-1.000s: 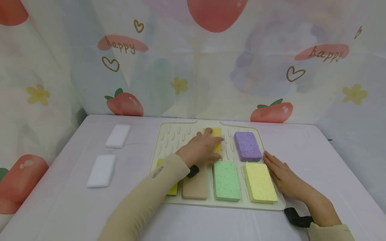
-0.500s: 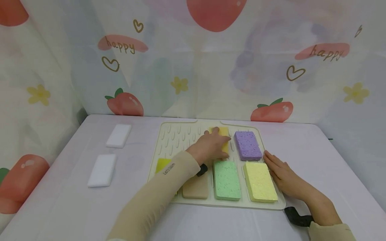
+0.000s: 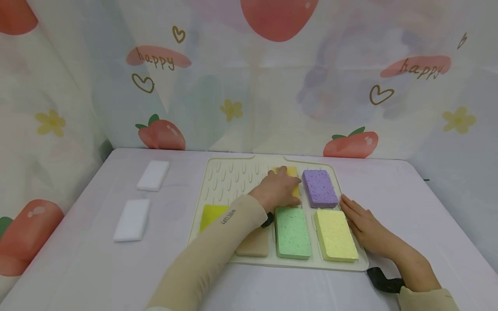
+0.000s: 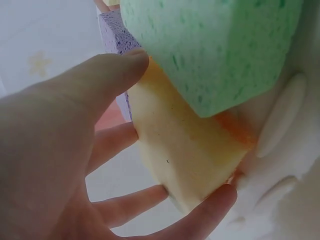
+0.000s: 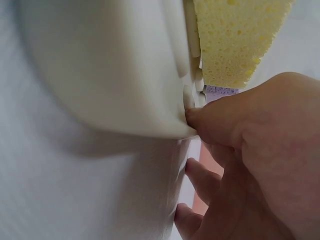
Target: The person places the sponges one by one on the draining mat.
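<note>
My left hand holds a yellow sponge with an orange underside, thumb on one side and fingers spread along the other. This sponge is on the back part of a cream ridged mat, left of a purple sponge and behind a green sponge. In the head view the hand covers much of it. My right hand rests at the mat's right edge with straight fingers. In the right wrist view its thumb presses the mat's rim while the fingertips touch the tablecloth.
A pale yellow sponge lies at the mat's front right. My left forearm passes over a beige pad and a bright yellow sponge. Two white sponges lie on the table's left side. Printed cloth walls stand behind and beside the table.
My left hand has slid the yellow sponge rightward over the mat, closer to the purple one, then slightly toward me. The right hand has stayed in place.
</note>
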Tool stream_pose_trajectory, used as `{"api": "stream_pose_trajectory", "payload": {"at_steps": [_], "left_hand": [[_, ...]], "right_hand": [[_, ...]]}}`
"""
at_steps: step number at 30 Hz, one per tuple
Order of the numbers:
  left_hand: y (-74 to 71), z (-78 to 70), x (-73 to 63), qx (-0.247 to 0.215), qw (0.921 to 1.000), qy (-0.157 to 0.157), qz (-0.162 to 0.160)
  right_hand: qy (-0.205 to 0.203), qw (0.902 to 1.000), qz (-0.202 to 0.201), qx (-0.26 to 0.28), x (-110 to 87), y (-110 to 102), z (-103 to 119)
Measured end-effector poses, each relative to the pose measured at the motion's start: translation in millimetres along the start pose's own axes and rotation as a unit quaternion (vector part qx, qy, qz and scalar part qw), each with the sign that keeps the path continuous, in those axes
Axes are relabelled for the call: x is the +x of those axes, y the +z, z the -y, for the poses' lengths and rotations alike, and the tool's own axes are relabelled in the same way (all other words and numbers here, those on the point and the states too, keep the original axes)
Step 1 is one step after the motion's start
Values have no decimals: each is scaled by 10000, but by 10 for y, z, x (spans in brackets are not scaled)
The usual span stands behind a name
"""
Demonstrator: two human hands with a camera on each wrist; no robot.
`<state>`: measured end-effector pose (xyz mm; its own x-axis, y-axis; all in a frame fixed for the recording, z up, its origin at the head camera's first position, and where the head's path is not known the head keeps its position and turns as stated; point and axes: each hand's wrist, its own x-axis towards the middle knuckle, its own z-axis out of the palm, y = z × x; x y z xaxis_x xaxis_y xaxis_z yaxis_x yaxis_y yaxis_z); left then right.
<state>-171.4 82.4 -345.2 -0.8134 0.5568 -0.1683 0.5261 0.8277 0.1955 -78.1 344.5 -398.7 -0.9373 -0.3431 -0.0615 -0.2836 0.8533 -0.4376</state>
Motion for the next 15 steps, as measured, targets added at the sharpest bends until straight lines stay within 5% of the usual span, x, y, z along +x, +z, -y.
{"api": "stream_pose_trajectory", "payload": {"at_steps": [15], "left_hand": [[-22,61,-51,-64,9999,-97,65]], "right_hand": [[-17,10000,31,81,5,4,-32]]}}
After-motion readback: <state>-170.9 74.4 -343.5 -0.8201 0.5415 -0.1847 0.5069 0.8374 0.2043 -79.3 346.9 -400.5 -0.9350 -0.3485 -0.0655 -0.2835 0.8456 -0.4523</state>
